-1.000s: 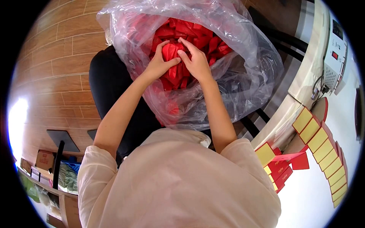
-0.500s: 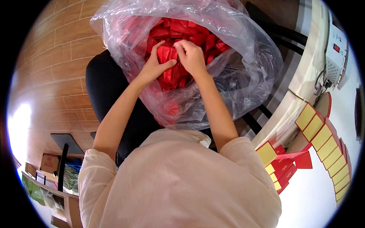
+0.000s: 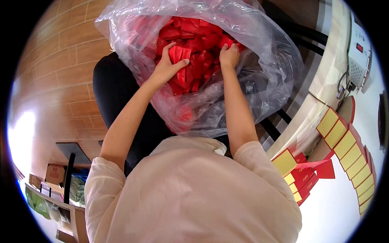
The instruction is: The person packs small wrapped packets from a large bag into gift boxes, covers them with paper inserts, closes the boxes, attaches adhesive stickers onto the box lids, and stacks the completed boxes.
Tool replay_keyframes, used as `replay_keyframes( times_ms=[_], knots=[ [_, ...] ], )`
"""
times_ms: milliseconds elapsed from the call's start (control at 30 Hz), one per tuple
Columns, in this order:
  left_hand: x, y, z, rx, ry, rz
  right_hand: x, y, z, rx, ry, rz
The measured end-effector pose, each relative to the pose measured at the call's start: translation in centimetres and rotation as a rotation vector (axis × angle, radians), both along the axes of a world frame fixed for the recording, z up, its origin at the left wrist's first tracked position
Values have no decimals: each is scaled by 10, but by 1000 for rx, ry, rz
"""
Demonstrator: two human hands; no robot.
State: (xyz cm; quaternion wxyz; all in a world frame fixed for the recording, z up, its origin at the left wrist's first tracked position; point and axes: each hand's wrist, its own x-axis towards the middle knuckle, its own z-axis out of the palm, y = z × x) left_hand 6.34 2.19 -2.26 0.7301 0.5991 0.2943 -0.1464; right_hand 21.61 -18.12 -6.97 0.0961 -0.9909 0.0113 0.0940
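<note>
A large clear plastic bag [image 3: 267,52], its mouth wide open, holds a heap of red ribbon-like pieces [image 3: 202,32]. My left hand [image 3: 167,67] is curved around a red bundle [image 3: 178,54], thumb on one side and fingers on the other, on the left part of the heap. To the right, my right hand [image 3: 229,56] is closed, fingertips pinched on a red piece [image 3: 225,41] at the heap's right edge. The two hands are apart. How far the red strips join each other cannot be made out.
On the right, a pale table [image 3: 328,69] bears a white device with a red switch [image 3: 360,47], cables, a row of red and yellow boxes [image 3: 348,156] and more red boxes [image 3: 302,176]. Cartons [image 3: 54,174] stand at the lower left. Black chair parts flank the bag.
My right hand has moved right, away from my left hand, to the heap's right side, pulling or holding red material. My left hand has stayed around the red bundle.
</note>
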Motion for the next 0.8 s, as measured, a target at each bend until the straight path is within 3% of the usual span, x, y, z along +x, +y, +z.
replay_keyframes(
  times_ms=[33, 200, 267, 300, 333, 433, 467, 533, 600, 667, 700, 800],
  knots=[
    [1, 0, 2, 17, -5, 18, -3, 3, 15, -3, -10, -2],
    [2, 2, 8, 58, -96, 91, -37, 31, 120, 517, -163, 40],
    [3, 3, 21, 81, -219, 149, -48, 30, 145, 655, 13, -54],
    [3, 2, 27, 80, -239, 153, -54, 31, 154, 641, 37, -17],
    [1, 2, 37, -55, -234, 149, -57, 35, 158, 639, -121, 126],
    [-11, -4, 76, -374, -235, 125, -73, 38, 192, 554, 58, 160],
    [-14, -13, 90, -243, -273, 89, -79, 42, 201, 563, 42, 166],
    [-21, -30, 119, -282, -269, 33, -95, 49, 219, 558, -44, 222],
    [-26, -48, 146, -349, -294, 58, -107, 46, 246, 532, 20, 99],
    [-28, -58, 168, -464, -299, 74, -115, 34, 263, 947, 33, 22],
    [-29, -64, 178, -421, -337, 67, -119, 21, 282, 982, 206, -75],
    [-31, -81, 222, -417, -469, -8, -144, -16, 323, 1022, 137, -26]
  ],
)
